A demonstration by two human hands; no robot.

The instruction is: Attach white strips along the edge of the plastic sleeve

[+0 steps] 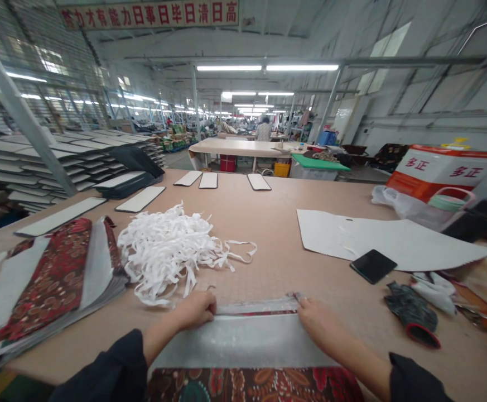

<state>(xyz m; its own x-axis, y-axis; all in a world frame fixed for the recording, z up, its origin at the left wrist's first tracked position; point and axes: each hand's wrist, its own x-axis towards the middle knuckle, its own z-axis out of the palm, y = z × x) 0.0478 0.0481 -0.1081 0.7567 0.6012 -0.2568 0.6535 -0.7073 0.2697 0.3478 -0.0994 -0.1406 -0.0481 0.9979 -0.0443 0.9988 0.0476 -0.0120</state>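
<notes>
A grey-backed fabric piece (243,340) with a dark red and brown floral pattern along its near part lies on the table in front of me. Its far edge is folded, and a thin strip of the pattern shows there. My left hand (196,309) is closed on the left end of that folded edge. At the right end, my right hand (310,312) pinches the same edge, with a small bit of material at its fingertips. A tangled heap of white strips (168,245) is just beyond my left hand. Stacked floral fabric pieces (59,273) lie at the left.
Several white panels (140,199) lie along the table's far and left edges. On the right are a large white sheet (385,240), a black flat object (373,266), a dark glove-like item (413,312), scissors (473,314) and an orange-and-white box (444,170).
</notes>
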